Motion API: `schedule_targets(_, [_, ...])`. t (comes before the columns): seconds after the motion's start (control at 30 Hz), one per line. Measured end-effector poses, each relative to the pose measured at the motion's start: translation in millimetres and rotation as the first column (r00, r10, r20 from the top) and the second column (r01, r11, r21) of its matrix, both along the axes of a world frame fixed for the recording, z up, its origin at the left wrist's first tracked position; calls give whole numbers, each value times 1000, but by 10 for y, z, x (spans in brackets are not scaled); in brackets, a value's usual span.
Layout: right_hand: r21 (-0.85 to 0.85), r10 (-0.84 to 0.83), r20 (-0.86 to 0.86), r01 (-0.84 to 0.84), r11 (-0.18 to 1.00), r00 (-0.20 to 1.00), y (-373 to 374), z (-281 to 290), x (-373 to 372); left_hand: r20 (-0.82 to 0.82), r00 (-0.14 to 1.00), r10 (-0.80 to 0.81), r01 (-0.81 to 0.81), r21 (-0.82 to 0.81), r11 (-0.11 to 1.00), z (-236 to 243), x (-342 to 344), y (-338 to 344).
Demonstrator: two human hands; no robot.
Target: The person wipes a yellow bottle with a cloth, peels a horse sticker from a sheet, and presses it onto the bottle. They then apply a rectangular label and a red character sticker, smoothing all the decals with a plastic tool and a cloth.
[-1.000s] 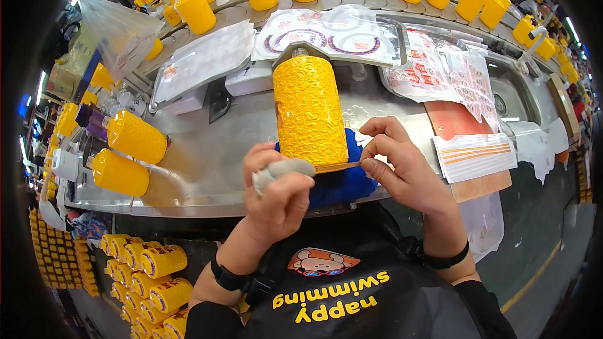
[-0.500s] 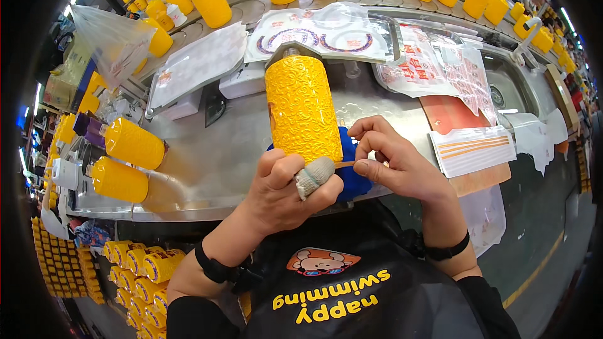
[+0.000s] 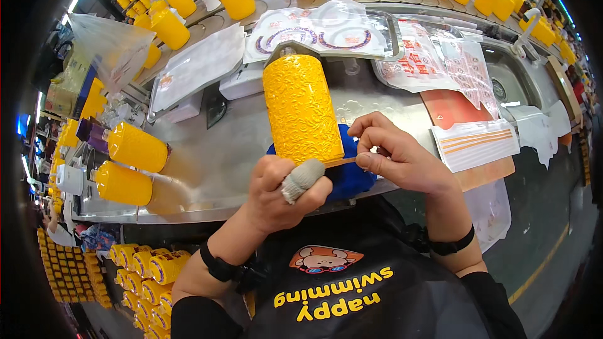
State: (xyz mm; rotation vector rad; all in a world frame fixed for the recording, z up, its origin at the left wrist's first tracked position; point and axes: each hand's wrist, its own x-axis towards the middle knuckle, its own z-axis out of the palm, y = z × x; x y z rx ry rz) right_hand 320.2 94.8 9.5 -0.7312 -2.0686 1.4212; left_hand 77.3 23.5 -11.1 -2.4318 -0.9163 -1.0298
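A yellow embossed bottle (image 3: 301, 110) lies on its side before me, its neck pointing away toward a metal rest (image 3: 290, 48) and its base toward me. A blue cloth (image 3: 352, 182) is beneath its near end. My left hand (image 3: 279, 191) is curled closed at the base, and a finger in a grey fabric cover (image 3: 303, 179) presses at the rim. A thin orange-brown strip (image 3: 340, 162) runs from there along the base edge to my right hand (image 3: 402, 160), whose thumb and forefinger pinch its end. My left fingertips are partly hidden.
Several orange strips (image 3: 476, 142) lie on white paper at right, over an orange board (image 3: 483, 176). Label sheets (image 3: 314, 31) cover trays at the back. Two yellow bottles (image 3: 125, 183) lie at left. Behind, a conveyor (image 3: 270, 6) carries more bottles; a sink (image 3: 509, 75) is at far right.
The bottle has turned about its length, showing another part of its pattern. My left hand has shifted slightly left, and more strip shows between my hands. Bottles on the conveyor have moved right.
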Motion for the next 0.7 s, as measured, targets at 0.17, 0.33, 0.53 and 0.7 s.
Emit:
schedule_targets(0.17, [-9, 8, -32, -9, 1000, 999, 1, 52, -16, 36, 999, -36, 37, -18, 999, -20, -3, 19])
schedule_targets(0.33, [6, 20, -53, -20, 1000, 998, 0, 116, 3, 150, 988, -39, 42, -18, 999, -86, -42, 20])
schedule_targets(0.53, [-30, -33, -37, 32, 999, 999, 18, 30, -6, 46, 998, -46, 46, -10, 999, -31, -18, 12])
schedule_targets(0.7, [-12, -32, 24, 32, 999, 999, 4, -30, 16, 103, 995, -19, 25, -55, 998, -78, -14, 7])
